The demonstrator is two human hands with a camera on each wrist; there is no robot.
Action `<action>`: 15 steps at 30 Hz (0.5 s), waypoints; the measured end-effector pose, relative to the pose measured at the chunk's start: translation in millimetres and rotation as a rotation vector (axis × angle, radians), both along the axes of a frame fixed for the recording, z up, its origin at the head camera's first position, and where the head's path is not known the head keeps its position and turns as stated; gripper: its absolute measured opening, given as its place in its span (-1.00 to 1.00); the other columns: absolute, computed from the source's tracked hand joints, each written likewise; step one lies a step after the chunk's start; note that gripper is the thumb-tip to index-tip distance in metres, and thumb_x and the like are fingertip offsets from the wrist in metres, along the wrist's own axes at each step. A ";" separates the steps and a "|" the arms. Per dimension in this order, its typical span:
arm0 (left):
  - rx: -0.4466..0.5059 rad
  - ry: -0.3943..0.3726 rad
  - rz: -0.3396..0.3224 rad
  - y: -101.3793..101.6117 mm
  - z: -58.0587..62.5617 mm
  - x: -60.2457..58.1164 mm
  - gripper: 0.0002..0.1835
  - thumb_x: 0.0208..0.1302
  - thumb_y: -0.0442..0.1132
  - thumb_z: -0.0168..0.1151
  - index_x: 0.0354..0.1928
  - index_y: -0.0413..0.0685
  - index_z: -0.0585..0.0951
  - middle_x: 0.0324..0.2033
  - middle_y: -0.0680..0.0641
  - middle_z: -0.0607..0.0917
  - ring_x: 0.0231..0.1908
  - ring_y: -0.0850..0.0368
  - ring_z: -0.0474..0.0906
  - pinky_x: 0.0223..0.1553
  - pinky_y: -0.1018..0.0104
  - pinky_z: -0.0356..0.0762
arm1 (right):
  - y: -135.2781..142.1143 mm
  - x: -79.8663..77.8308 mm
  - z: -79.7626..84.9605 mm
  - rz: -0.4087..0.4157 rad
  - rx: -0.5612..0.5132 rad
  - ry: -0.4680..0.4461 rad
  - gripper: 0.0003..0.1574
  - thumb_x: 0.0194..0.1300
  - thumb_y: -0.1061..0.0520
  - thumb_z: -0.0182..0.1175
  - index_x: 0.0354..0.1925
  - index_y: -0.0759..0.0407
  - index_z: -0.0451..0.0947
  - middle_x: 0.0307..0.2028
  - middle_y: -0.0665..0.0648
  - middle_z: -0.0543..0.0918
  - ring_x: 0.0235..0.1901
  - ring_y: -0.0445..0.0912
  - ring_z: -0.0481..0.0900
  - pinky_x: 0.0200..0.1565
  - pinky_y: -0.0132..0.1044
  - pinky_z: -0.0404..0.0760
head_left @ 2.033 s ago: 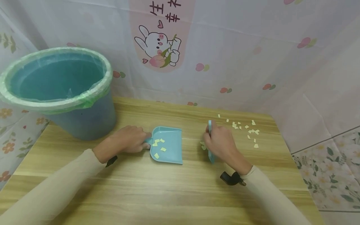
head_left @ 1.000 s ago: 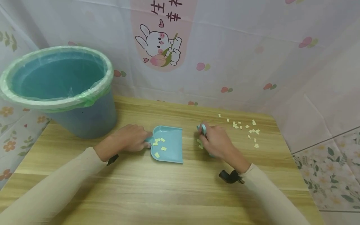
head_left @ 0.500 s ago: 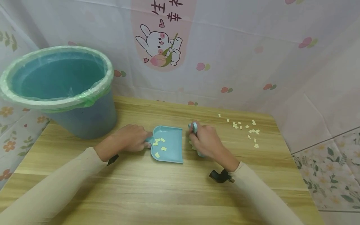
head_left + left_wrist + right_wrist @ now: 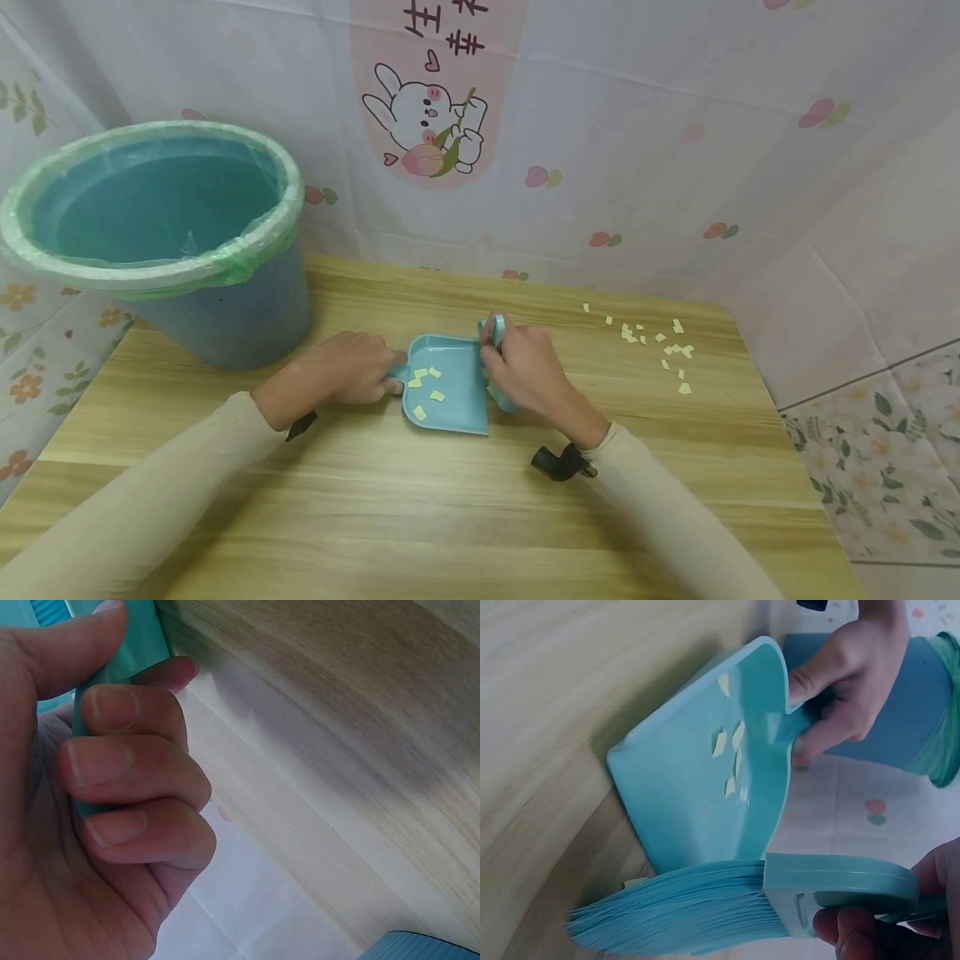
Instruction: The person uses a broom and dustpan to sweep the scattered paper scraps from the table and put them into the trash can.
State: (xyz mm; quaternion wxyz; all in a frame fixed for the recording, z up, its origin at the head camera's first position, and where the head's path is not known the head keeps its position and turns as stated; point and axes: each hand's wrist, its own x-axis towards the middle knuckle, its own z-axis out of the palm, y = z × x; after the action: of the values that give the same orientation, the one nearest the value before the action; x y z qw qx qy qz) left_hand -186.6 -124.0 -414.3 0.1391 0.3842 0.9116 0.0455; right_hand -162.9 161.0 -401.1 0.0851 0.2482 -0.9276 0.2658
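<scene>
My left hand (image 4: 360, 367) grips the handle of a light-blue dustpan (image 4: 457, 408) lying on the wooden table; in the left wrist view its fingers (image 4: 142, 765) curl round that handle. Several pale yellow paper scraps (image 4: 437, 396) lie in the pan. My right hand (image 4: 525, 367) holds a small blue hand brush (image 4: 840, 881) by its handle. The brush's bristles (image 4: 682, 907) are right at the pan's open front edge, and a paper scrap (image 4: 635, 883) shows beside them, partly hidden by them.
A large blue bin (image 4: 232, 325) with a thin greenish liner stands at the back left of the table (image 4: 420, 508). More paper scraps (image 4: 678, 350) are scattered at the back right. A printed cloth (image 4: 600, 150) hangs behind the table.
My right hand has moved left with the brush, from well right of the dustpan up to its front edge, the nearby scraps moving with it. The left hand and dustpan stay in place.
</scene>
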 end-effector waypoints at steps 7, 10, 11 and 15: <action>-0.004 0.006 -0.002 0.7 0.0 -0.3 -0.69 0.54 -0.02 0.38 0.00 -0.14 0.69 -0.58 0.08 0.29 -0.52 0.14 0.28 -0.43 0.20 0.31 | -4.0 -2.7 1.6 -0.013 -0.077 -0.024 -0.85 0.44 0.24 0.03 -0.21 0.15 0.56 -0.61 -0.06 0.47 -0.64 -0.20 0.31 -0.51 -0.23 0.35; -0.002 0.013 -0.007 0.8 0.5 -0.1 -0.69 0.54 -0.02 0.39 -0.01 -0.15 0.69 -0.58 0.08 0.29 -0.52 0.14 0.28 -0.44 0.20 0.30 | -4.4 -3.6 2.9 -0.002 -0.109 -0.020 -0.83 0.43 0.24 0.02 -0.21 0.16 0.57 -0.62 -0.06 0.47 -0.66 -0.20 0.29 -0.53 -0.24 0.33; 0.000 0.016 -0.007 0.7 0.8 0.1 -0.69 0.54 -0.02 0.39 -0.01 -0.14 0.69 -0.58 0.08 0.29 -0.52 0.15 0.27 -0.44 0.21 0.29 | -4.7 -4.0 2.9 0.003 -0.114 -0.018 -0.82 0.44 0.24 0.02 -0.21 0.17 0.58 -0.62 -0.06 0.47 -0.66 -0.20 0.29 -0.54 -0.24 0.33; 0.003 0.011 -0.001 0.9 1.4 1.2 -0.70 0.54 -0.02 0.39 -0.04 -0.13 0.69 -0.57 0.09 0.29 -0.52 0.16 0.26 -0.45 0.22 0.26 | -8.1 -5.1 2.9 0.024 -0.130 -0.015 -0.78 0.44 0.24 0.01 -0.19 0.20 0.62 -0.59 -0.04 0.52 -0.65 -0.20 0.27 -0.52 -0.25 0.33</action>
State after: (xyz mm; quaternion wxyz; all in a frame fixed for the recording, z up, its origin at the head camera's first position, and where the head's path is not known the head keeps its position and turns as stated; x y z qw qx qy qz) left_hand -185.4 -123.1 -412.9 0.1335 0.3853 0.9120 0.0445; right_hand -168.0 152.9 -398.2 0.0907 0.2512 -0.9060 0.3282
